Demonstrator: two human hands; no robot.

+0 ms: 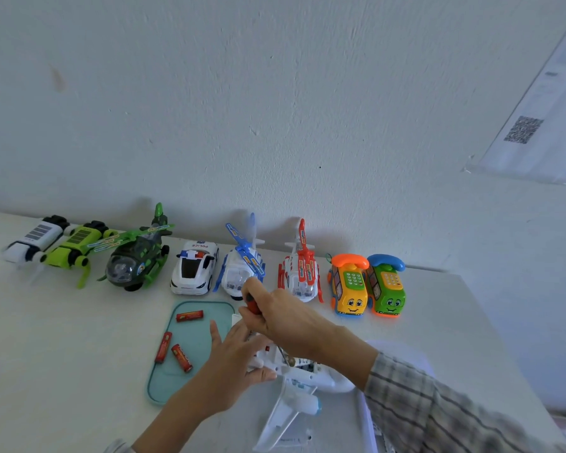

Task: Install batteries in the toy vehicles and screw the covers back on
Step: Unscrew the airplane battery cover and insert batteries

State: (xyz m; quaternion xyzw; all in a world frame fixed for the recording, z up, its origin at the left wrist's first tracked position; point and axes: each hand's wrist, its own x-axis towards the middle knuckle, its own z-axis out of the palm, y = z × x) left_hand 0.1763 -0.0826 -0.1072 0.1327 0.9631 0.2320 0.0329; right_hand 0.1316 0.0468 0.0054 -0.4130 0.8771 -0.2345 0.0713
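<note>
Head view: white toy airplane [294, 397] lies upside down on the table [62, 371] near the front edge, belly up, between both hands. Right hand [281, 318] has its fingers wrapped around a red-and-black screwdriver [252, 305], shaft angled down toward the plane's underside; the tip is hidden behind the hands, so I cannot tell if it sits in a screw. Left hand [232, 358] steadies the plane body, fingers mostly straight and spread against it, thumb under the near side. The battery cover itself isn't clearly visible, so on or off is unclear.

Teal tray [193, 338] just left of the hands holds three red batteries [174, 349], loose and apart from each other, so there are batteries not yet installed.

Lined up along the wall: white robot toy [33, 240], lime robot toy [76, 246], green helicopter [134, 259], police car [195, 269], blue helicopter [242, 266], red helicopter [299, 273], orange phone car [348, 286], green phone car [388, 286]. All upright; their undersides are not visible, so I cannot tell which are done.

Judgement: mid-task, working the screw step on the airplane; leftover batteries suggest at least one more toy to go.
</note>
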